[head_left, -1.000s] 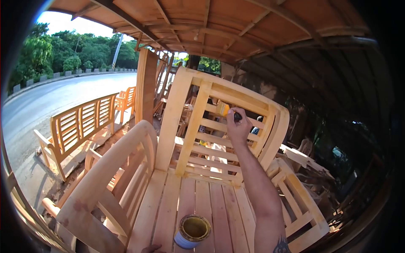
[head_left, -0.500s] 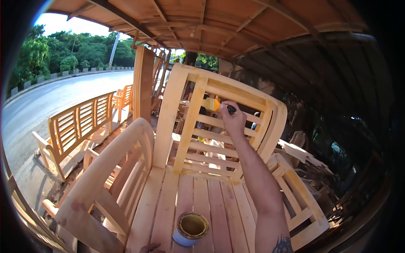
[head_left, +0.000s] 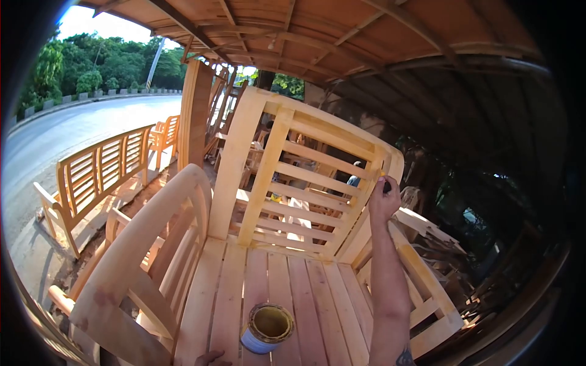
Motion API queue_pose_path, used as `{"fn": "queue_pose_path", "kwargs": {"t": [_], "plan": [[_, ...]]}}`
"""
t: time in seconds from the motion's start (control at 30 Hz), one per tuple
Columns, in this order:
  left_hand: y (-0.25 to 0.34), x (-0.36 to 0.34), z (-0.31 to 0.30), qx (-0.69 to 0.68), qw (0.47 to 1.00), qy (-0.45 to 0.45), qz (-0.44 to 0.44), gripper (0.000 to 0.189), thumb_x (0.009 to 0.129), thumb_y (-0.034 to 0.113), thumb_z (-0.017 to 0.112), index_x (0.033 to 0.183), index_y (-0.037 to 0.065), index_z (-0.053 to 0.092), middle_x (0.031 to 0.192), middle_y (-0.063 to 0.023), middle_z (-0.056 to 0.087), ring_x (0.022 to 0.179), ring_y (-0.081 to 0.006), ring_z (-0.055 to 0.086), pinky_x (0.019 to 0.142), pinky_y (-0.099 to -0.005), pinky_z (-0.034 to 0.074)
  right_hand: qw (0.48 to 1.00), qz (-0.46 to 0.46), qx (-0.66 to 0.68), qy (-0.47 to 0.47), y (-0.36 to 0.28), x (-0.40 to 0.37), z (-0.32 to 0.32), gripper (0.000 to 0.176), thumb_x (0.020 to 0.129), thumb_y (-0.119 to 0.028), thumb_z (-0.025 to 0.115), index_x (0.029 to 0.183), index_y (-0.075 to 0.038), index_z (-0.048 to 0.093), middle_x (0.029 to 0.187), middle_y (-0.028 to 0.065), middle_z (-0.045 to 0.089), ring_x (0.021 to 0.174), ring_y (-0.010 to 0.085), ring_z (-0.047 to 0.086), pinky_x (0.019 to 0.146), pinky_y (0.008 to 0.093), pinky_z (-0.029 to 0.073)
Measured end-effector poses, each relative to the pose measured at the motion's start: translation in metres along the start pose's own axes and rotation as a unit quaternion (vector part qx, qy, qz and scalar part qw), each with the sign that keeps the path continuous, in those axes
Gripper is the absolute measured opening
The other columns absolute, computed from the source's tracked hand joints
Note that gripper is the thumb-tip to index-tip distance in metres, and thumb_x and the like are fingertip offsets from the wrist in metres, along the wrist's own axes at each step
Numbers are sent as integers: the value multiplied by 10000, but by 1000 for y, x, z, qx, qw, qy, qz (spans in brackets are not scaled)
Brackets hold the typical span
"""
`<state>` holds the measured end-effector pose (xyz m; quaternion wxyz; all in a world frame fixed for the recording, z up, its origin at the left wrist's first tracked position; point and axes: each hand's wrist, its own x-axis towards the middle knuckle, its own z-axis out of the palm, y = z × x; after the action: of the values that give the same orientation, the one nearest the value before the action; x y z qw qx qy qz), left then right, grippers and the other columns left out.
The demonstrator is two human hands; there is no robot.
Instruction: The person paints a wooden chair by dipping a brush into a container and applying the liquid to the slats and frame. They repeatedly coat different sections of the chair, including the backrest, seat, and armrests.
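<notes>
Mostly pale wooden chair (head_left: pixel 233 259), yellow-tinged slatted back (head_left: pixel 265 177), pinkish seat planks (head_left: pixel 279 274)

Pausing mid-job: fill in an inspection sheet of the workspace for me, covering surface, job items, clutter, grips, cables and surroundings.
Surface: slatted wooden seat, gaps between its boards.
Job items: open tin upright on the seat, brownish-yellow inside; paintbrush mostly hidden by the hand; slatted backrest with yellowish patches.
Clutter: loose boards heaped beyond the right armrest.
Grips: right grip closed around the paintbrush by the backrest's upper right side, bristle contact hidden; left grip cut off by the bottom edge, contents cannot be told.
Cables: nothing seen.
Surroundings: roof overhead; slatted bench and road to the left.
</notes>
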<state>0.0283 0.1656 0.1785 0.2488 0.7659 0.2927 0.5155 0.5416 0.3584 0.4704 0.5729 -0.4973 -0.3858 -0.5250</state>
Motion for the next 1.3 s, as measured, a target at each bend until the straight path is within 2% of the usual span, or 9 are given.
{"fn": "queue_pose_path", "kwargs": {"t": [0.27, 0.37, 0.57, 0.73, 0.87, 0.97, 1.07, 1.17, 1.3], "plan": [[8, 2, 2, 13, 999, -18, -24, 308, 900, 108, 682, 1184, 6, 619, 1310, -277, 548, 1219, -447, 547, 1039, -495, 471, 988, -71, 76, -114, -69, -55, 64, 117, 893, -139, 706, 1005, -109, 718, 870, 139, 666, 770, 310, 681, 657, 412, 556], [10, 2, 3, 20, 999, -16, -33, 309, 901, 118, 686, 1182, 8, 623, 1307, -276, 553, 1209, -443, 552, 1033, -495, 473, 955, -56, 266, -117, -105, -55, 65, 137, 909, -162, 732, 1022, -84, 731, 868, 110, 704, 758, 226, 692, 650, 356, 551], [3, -2, 5, 26, 1000, -1, -17, 317, 894, 123, 687, 1179, -1, 621, 1297, -272, 563, 1193, -438, 561, 1023, -503, 475, 866, 331, 324, -190, -31, -29, 37, 162, 951, -166, 726, 1086, -77, 738, 784, 20, 684, 654, 73, 625, 585, 231, 498], [2, -2, 5, 14, 1000, 4, -2, 317, 885, 118, 675, 1172, -5, 619, 1284, -274, 574, 1191, -442, 561, 1027, -511, 471, 932, 246, 220, -146, 44, -1, 16, 167, 941, -194, 737, 1062, -79, 736, 750, 29, 681, 620, 79, 620, 579, 253, 499], [-1, -1, 4, 9, 1000, 4, 10, 310, 889, 110, 660, 1172, -9, 618, 1278, -277, 578, 1194, -443, 560, 1035, -513, 468, 992, 1, 125, -9, 36, 7, 8, 129, 941, -165, 729, 1016, -60, 738, 704, 2, 642, 611, 48, 543, 555, 237, 447], [-3, -1, 3, 15, 1000, 0, 14, 314, 892, 109, 654, 1179, -12, 614, 1281, -282, 575, 1196, -447, 558, 1036, -513, 468, 919, 227, 296, -128, 14, -1, 3, 126, 934, -145, 724, 1009, -44, 729, 695, -5, 627, 606, 41, 513, 554, 222, 429], [-2, -3, 3, 6, 1000, 3, -2, 317, 896, 115, 657, 1182, -13, 612, 1283, -283, 574, 1200, -448, 557, 1036, -515, 467, 933, 249, 240, -99, 55, -2, 13, 127, 929, -133, 721, 1008, -32, 720, 698, -8, 608, 620, 36, 521, 566, 213, 428], [-4, -3, 6, -6, 1000, 16, -6, 320, 900, 129, 664, 1183, -13, 612, 1285, -277, 577, 1203, -445, 557, 1036, -516, 467, 956, 210, 170, -116, 50, 8, 4, 125, 929, -125, 715, 1010, -30, 711, 762, 16, 646, 658, 59, 565, 603, 234, 466], [-1, -2, 7, 0, 1000, 19, 2, 318, 903, 145, 667, 1176, -11, 618, 1287, -270, 581, 1202, -441, 560, 1028, -515, 470, 992, -26, 90, -80, 4, 2, 0, 108, 929, -98, 690, 987, -9, 704, 913, 86, 706, 761, 120, 642, 687, 282, 526]]}}
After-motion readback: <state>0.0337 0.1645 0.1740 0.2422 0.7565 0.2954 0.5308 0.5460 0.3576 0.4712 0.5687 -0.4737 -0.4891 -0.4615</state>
